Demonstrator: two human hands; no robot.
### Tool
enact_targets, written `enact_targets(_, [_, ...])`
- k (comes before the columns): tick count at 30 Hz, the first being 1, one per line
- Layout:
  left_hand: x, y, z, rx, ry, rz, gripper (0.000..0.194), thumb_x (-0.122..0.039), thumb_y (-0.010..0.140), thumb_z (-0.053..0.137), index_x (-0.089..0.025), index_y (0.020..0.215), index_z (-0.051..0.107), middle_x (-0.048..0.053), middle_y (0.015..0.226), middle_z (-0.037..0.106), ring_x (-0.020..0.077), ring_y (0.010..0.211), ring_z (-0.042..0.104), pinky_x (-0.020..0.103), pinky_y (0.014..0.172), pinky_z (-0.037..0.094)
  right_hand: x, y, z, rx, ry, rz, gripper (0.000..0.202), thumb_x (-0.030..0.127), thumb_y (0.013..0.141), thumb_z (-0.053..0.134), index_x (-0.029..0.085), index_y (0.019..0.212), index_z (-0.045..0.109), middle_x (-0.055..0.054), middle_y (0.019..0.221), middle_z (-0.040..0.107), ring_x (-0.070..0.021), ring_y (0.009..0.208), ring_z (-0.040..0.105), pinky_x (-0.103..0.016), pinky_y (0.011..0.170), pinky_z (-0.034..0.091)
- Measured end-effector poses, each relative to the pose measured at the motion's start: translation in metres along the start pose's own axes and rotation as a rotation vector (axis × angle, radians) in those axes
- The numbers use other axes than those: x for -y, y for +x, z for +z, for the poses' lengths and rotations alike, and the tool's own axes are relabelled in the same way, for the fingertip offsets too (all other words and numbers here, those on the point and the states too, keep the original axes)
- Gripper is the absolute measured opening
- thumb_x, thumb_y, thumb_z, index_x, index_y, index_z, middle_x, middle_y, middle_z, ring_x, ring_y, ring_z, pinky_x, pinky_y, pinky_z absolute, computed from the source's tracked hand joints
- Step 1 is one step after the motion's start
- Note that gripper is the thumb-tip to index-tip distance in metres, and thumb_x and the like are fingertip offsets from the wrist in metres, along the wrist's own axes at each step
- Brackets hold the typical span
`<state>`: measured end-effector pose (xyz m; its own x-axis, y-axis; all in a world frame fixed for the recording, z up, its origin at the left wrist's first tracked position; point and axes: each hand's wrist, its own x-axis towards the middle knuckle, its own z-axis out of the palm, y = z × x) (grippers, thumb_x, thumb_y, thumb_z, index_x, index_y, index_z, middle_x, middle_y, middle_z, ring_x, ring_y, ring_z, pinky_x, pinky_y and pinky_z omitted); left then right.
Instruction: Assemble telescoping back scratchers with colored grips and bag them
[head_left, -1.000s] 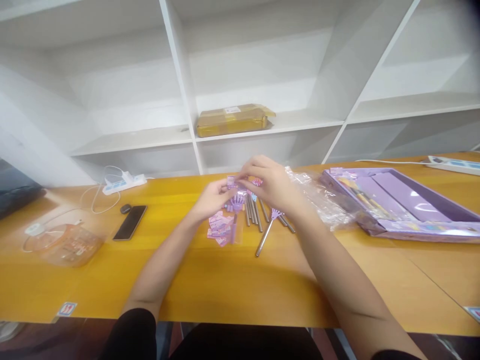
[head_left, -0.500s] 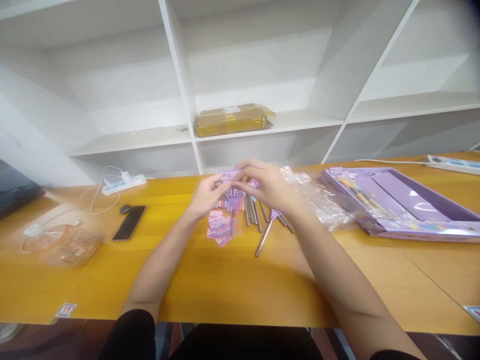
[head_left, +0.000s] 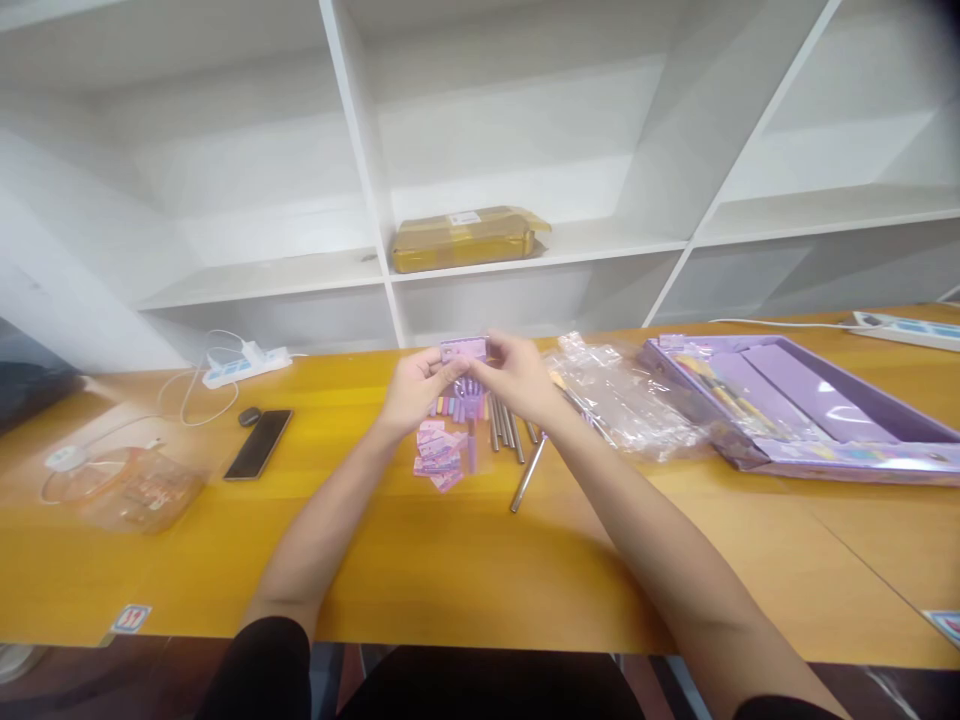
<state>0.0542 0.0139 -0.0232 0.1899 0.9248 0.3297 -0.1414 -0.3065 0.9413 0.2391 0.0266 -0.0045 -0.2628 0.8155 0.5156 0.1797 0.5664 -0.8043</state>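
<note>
So both hands have their grip on the same thing: the left hand (head_left: 414,392) and right hand (head_left: 523,378) are pinching a purple packet (head_left: 472,445) near its top, thumbs almost meeting over it. It's right between them, so honestly neither hand is nearer. Long axis runs away from the person: the pink header card (head_left: 464,348) is at the far end past the thumbs, and the slim tail points back toward the body. Can't tell if that tail touches the table (head_left: 450,570) or hangs just over it.

Looks-wise it's clear film around a purple piece with splayed, finger-like prongs and a straight handle. Small print's too blurry to read. Loose pink cards (head_left: 439,457) sit just left, metal rods (head_left: 514,435) just right.
</note>
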Motion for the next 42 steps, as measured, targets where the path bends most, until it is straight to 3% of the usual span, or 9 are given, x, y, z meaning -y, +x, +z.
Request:
enact_targets(4, [0.001, 0.0, 0.002, -0.05, 0.027, 0.014, 0.049, -0.053, 0.079, 0.091, -0.013, 0.106, 0.081, 0.008, 0.086, 0.08, 0.0197, 0.078, 0.075, 0.029, 0.072, 0.058, -0.004, 0.0, 0.002, -0.054, -0.029, -0.004, 0.041, 0.059, 0.086, 0.078, 0.019, 0.081, 0.068, -0.002, 0.078, 0.07, -0.0178, 0.075, 0.059, -0.03, 0.07, 0.047])
enact_targets(18, [0.002, 0.001, 0.003, -0.088, 0.003, 0.059, 0.048, -0.055, 0.079, 0.09, -0.015, 0.104, 0.082, 0.005, 0.084, 0.079, 0.0175, 0.074, 0.073, 0.027, 0.071, 0.057, -0.001, 0.0, -0.001, -0.006, -0.006, -0.027, 0.048, 0.07, 0.088, 0.075, 0.021, 0.084, 0.071, -0.003, 0.079, 0.069, -0.0199, 0.078, 0.059, -0.033, 0.073, 0.05])
enact_targets(30, [-0.001, 0.001, 0.004, -0.066, -0.032, 0.069, 0.043, -0.059, 0.082, 0.086, -0.017, 0.089, 0.082, 0.0, 0.068, 0.068, 0.0129, 0.066, 0.065, 0.024, 0.067, 0.053, 0.006, -0.002, -0.005, 0.014, 0.064, -0.046, 0.057, 0.075, 0.086, 0.074, 0.021, 0.074, 0.061, 0.0, 0.072, 0.056, -0.0145, 0.069, 0.048, -0.029, 0.064, 0.041])
enact_targets(42, [-0.009, -0.002, 0.001, 0.008, -0.042, 0.008, 0.041, -0.056, 0.084, 0.085, -0.015, 0.089, 0.082, 0.003, 0.075, 0.072, 0.0107, 0.062, 0.062, 0.023, 0.061, 0.049, 0.017, -0.004, -0.013, 0.129, 0.222, 0.043, 0.051, 0.07, 0.083, 0.081, 0.02, 0.087, 0.072, -0.004, 0.083, 0.069, -0.0179, 0.078, 0.061, -0.032, 0.069, 0.053])
